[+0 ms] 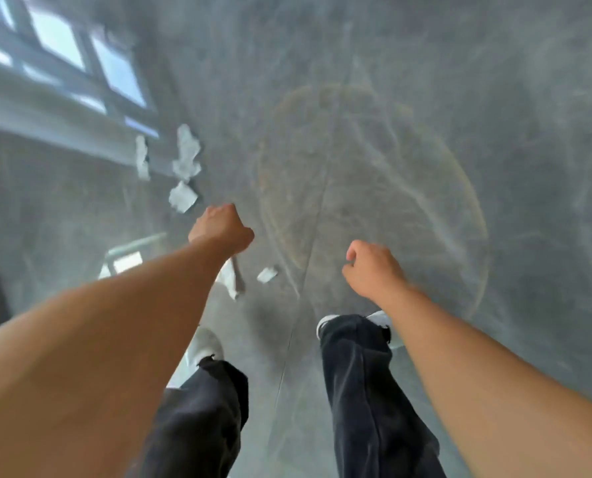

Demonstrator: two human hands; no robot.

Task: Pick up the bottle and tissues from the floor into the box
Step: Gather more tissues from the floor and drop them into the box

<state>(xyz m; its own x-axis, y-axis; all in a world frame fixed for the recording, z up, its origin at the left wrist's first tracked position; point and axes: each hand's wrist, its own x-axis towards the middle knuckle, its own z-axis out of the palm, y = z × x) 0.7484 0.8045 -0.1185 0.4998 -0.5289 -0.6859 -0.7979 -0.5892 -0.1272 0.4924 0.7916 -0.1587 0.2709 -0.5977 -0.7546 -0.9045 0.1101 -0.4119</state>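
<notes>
Several crumpled white tissues lie on the glossy grey floor: a narrow tissue (142, 157), a large tissue (186, 153) and a squarish tissue (182, 196) ahead on the left, and a small scrap (267, 274) between my hands. My left hand (222, 229) is curled into a fist just below the squarish tissue. Another tissue (232, 277) shows right under its wrist; I cannot tell whether it hangs from the fist or lies on the floor. My right hand (370, 267) hangs loosely curled with nothing seen in it. No bottle or box is in view.
My legs in dark trousers and my white shoes (204, 343) stand at the bottom centre. The shiny floor (425, 132) mirrors a window frame (63, 63) at the upper left. A thin floor seam (308, 257) runs between my feet. The picture is blurred.
</notes>
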